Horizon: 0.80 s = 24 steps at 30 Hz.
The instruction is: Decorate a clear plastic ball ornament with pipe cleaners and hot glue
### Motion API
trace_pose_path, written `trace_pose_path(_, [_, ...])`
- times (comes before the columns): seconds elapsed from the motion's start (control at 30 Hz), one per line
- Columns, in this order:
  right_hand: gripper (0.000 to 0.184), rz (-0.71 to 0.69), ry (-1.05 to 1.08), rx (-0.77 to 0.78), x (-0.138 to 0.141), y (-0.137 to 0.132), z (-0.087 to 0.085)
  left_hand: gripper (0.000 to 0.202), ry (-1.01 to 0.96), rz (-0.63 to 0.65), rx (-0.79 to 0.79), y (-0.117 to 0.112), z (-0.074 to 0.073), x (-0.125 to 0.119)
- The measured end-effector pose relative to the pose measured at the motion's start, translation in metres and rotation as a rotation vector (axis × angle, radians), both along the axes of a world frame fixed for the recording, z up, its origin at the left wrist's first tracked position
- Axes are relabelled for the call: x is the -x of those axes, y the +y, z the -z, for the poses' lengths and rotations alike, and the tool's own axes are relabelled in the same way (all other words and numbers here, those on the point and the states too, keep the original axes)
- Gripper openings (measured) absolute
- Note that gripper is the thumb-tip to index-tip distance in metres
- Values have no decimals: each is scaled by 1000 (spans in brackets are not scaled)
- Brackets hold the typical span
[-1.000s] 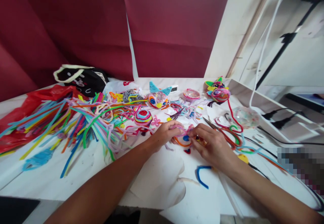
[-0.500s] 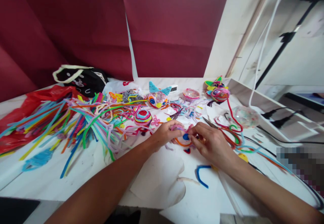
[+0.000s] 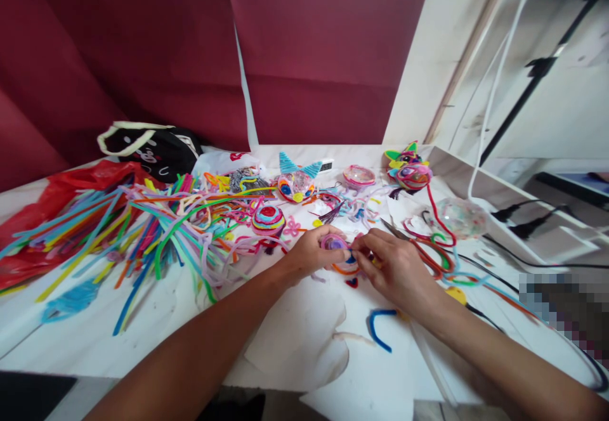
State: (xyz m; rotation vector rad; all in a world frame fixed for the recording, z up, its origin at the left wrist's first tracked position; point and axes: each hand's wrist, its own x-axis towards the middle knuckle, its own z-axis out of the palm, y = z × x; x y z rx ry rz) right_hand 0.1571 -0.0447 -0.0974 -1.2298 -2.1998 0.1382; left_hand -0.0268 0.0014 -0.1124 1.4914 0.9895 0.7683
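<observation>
Between my hands is a small round pipe-cleaner craft (image 3: 335, 242) with pink and purple coils, an orange rim and a blue spot. My left hand (image 3: 314, 251) grips its left side, with the thumb reaching across towards the blue spot. The fingers of my right hand (image 3: 392, 257) are pinched at its right side, by the blue part; exactly what they pinch is hidden. Just below lies a small red and dark piece (image 3: 352, 283). A bent blue pipe cleaner (image 3: 374, 332) rests on the white paper (image 3: 295, 332) nearer to me.
Many loose pipe cleaners (image 3: 157, 224) spread over the left side on a red plastic bag (image 3: 28, 212). Behind stand a blue-eared craft (image 3: 297, 183), a clear bowl (image 3: 359, 177) and a black bag (image 3: 157, 148). Scissors (image 3: 394, 229) and black cables (image 3: 523, 218) lie to the right.
My left thumb has moved right over the craft, towards the blue spot, now partly covered. The pink and purple coil shows more. My right hand has barely moved.
</observation>
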Motion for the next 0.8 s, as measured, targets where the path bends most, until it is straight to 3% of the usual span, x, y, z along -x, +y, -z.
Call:
trace_pose_path(0.23, [19, 22, -40, -170, -6, -9, -13, 37, 26, -31, 16, -3, -4, -2])
trace_pose_path(0.4, [16, 112, -70, -249, -37, -33, -20, 39, 69, -46, 28, -5, -9, -3])
trace_pose_path(0.6, [19, 151, -286, -252, -82, -65, 3, 38, 30, -45, 7, -3, -5, -2])
trace_pose_path(0.8, [28, 152, -394, -242, -94, -87, 27, 45, 46, -73, 34, -3, -8, -2])
